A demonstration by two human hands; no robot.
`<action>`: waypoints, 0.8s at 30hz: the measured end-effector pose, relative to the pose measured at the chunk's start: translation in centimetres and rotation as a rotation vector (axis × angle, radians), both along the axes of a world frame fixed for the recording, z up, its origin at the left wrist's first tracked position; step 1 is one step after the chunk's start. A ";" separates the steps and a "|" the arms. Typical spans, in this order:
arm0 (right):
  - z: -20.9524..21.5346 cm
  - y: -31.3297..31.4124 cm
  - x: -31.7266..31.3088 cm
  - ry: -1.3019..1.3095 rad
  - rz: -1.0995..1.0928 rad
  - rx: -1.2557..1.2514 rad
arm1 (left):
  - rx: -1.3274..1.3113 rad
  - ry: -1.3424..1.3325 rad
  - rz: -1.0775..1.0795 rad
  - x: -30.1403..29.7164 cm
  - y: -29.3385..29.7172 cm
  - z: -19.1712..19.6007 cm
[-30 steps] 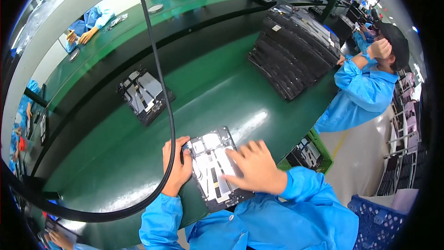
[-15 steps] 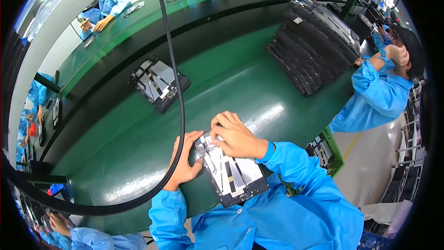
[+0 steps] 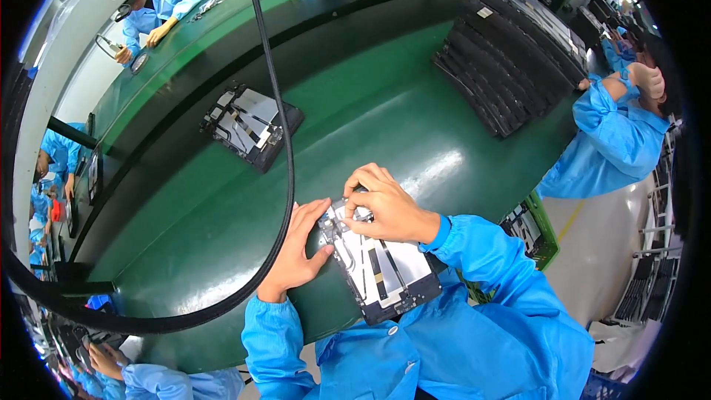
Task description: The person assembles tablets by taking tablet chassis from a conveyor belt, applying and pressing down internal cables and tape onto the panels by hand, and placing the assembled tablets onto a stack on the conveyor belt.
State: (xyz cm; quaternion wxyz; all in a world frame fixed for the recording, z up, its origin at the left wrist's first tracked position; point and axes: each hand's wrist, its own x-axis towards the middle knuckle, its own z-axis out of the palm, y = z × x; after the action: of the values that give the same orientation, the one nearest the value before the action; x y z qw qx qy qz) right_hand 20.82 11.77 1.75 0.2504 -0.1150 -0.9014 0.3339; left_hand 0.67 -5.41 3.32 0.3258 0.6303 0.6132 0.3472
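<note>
The fingers of the right hand [image 3: 386, 207] are curled and drawn close together, their tips pressed down on small parts at the far end of the opened tablet [image 3: 381, 270]; whether a part is actually pinched cannot be told. The left hand [image 3: 298, 248] is laid flat with its fingers straight and only slightly spread, the fingertips touching the tablet's far left corner and the thumb set against its left edge.

The tablet lies at the near edge of the green table [image 3: 222, 230], its near end overhanging the table toward the person's chest. Compared with 0.5 s ago, it is seen pulled a little nearer to the body, and the right hand is seen shifted to its far end, while the left hand is kept on the left side.

A thick black cable [image 3: 285, 148] hangs in a loop just left of the left hand. Open table surface is seen beyond the tablet. A 2nd opened tablet [image 3: 250, 126] lies well apart on the far left, and a stack of black trays [image 3: 511, 59] stands on the far right, beside a co-worker's sleeve [image 3: 611, 133].
</note>
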 end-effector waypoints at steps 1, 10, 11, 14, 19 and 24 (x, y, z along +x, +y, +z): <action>0.0 0.1 0.0 0.003 0.004 -0.020 | -0.006 0.006 0.002 0.2 0.1 0.1; 0.7 0.9 0.1 -0.077 0.057 -0.146 | -0.007 0.075 0.021 1.2 0.4 0.3; 0.9 1.0 0.1 -0.077 0.058 -0.143 | -0.004 0.075 0.022 1.2 0.4 0.2; 1.4 1.2 0.2 -0.111 0.096 -0.156 | 0.006 0.084 0.039 1.4 0.2 0.1; 1.7 1.8 0.6 -0.131 0.163 -0.175 | 0.072 0.070 0.145 2.3 -0.3 -0.6; 1.1 1.5 0.5 -0.109 0.126 -0.165 | 0.126 -0.026 0.218 2.6 -1.0 -1.4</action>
State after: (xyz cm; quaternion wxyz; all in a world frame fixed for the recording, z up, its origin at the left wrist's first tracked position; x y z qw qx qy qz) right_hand 21.32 13.24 2.84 0.1693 -0.0965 -0.8887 0.4151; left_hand 3.27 -6.36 1.89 0.2541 0.5746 0.6507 0.4265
